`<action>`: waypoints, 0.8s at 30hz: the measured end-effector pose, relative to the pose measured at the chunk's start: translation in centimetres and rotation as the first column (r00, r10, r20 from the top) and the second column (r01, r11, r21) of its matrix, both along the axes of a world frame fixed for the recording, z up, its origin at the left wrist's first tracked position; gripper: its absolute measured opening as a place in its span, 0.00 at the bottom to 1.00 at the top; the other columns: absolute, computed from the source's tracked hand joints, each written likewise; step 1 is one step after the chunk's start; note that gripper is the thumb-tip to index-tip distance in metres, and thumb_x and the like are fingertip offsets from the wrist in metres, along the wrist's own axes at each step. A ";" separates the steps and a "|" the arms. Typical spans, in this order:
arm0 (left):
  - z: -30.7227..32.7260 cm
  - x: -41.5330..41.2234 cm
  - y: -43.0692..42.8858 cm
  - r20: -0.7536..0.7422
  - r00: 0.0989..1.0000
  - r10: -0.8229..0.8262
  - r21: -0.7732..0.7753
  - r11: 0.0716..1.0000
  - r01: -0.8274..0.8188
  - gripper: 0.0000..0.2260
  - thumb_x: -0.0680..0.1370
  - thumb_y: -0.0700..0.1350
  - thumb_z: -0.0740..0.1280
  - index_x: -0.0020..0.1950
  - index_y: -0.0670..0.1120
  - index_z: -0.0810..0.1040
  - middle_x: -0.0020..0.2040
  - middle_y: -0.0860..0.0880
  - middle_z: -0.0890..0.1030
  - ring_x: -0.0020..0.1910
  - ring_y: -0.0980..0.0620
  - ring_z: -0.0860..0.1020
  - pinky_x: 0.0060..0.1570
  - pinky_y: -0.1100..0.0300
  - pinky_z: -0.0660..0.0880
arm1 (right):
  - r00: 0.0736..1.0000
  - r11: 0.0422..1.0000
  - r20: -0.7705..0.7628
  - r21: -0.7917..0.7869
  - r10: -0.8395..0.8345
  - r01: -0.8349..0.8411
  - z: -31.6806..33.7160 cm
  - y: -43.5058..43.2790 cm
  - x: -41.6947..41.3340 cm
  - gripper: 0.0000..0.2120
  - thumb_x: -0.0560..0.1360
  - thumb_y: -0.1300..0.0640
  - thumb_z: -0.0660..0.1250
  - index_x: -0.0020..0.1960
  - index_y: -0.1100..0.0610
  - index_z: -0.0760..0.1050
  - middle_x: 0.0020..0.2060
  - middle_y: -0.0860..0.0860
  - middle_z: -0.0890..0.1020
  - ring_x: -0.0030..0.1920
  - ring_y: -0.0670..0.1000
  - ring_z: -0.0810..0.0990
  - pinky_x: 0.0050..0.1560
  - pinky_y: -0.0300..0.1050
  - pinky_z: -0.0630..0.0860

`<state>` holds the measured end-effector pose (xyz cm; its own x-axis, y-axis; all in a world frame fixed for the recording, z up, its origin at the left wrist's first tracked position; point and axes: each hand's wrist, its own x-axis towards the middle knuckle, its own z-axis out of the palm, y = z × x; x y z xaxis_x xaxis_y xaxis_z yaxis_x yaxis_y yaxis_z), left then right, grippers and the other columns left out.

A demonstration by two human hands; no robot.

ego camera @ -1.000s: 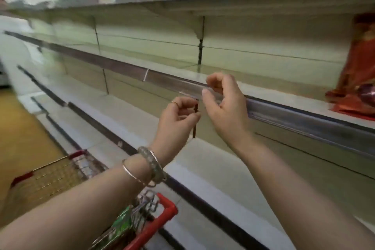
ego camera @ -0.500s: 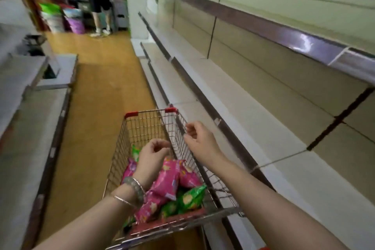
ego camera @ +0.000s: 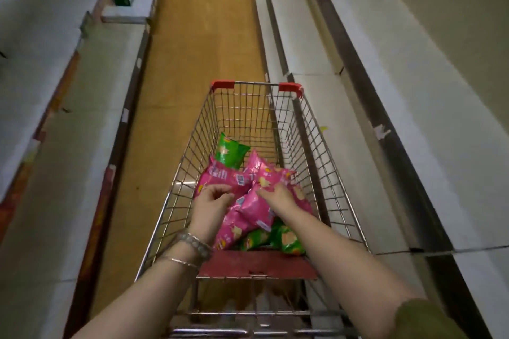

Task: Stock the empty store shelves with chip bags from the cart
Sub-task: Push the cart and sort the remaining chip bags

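While both arms reach down into the wire shopping cart (ego camera: 249,118), the left hand (ego camera: 210,201) sits over a pink chip bag (ego camera: 220,179) near the cart's left wall, its fingers (ego camera: 223,189) curled and touching the foil, though whether they have actually closed on it cannot be told. The right hand (ego camera: 278,195) lies on another pink chip bag (ego camera: 254,208) toward the cart's right wall, fingers spread loosely on top rather than pinched around it.

Inside the cart the pink bags are heaped across the middle; one green chip bag (ego camera: 230,152) leans beyond them toward the cart's far end, and more green chip bags (ego camera: 286,241) lie at the near end against the red child-seat flap (ego camera: 256,265). The far half of the cart floor is bare wire — open room ahead of the heap. Red plastic corner caps (ego camera: 287,87) mark the far rim.

Printing on the bags is blurred: a small blue-and-white patch and pale chip pictures show, but no wording can be read.

Right of the cart, just beside its wall, run the pale store shelves (ego camera: 413,107) with dark front rails, stepped upward and bare. Left of the cart a strip of yellow-brown floor (ego camera: 192,44) stays open, and beyond it stands a second run of low shelves (ego camera: 52,118). Beaded and thin metal bracelets (ego camera: 192,243) circle the left wrist, and an olive sleeve (ego camera: 424,319) covers the right upper arm.
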<state>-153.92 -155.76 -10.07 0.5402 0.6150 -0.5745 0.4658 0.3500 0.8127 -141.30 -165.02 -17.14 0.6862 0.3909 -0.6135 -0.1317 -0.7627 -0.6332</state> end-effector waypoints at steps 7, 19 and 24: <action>-3.6 0.2 0.7 -0.028 0.995 0.091 -0.029 0.995 -0.092 0.08 0.77 0.33 0.63 0.42 0.45 0.74 0.40 0.46 0.77 0.35 0.51 0.75 0.36 0.60 0.73 | 0.953 0.968 -0.254 -0.227 -0.163 0.105 -9.3 2.9 0.7 0.49 0.73 0.42 0.67 0.74 0.69 0.43 0.74 0.63 0.56 0.74 0.61 0.57 0.73 0.50 0.56; -6.2 0.0 0.5 -0.131 0.991 0.036 -0.103 0.993 -0.049 0.08 0.78 0.34 0.63 0.42 0.44 0.73 0.35 0.46 0.74 0.30 0.52 0.72 0.21 0.68 0.69 | 0.864 0.883 -0.192 -0.175 -0.465 0.436 -13.0 1.6 1.8 0.39 0.65 0.56 0.75 0.68 0.63 0.57 0.60 0.61 0.75 0.57 0.62 0.77 0.54 0.59 0.77; -6.9 0.0 0.0 -0.211 0.977 -0.029 -0.125 0.992 0.002 0.02 0.78 0.38 0.64 0.50 0.42 0.73 0.35 0.48 0.74 0.31 0.53 0.72 0.27 0.66 0.70 | 0.869 0.905 -0.329 0.087 -0.369 0.417 -7.8 0.1 2.2 0.27 0.67 0.57 0.72 0.62 0.59 0.65 0.53 0.56 0.78 0.49 0.57 0.80 0.34 0.49 0.80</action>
<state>-153.96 -155.78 -16.93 0.4070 0.5246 -0.7478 0.6286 0.4331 0.6459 -139.06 -164.97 -24.90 0.5966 0.2312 -0.7685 -0.6007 -0.5064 -0.6187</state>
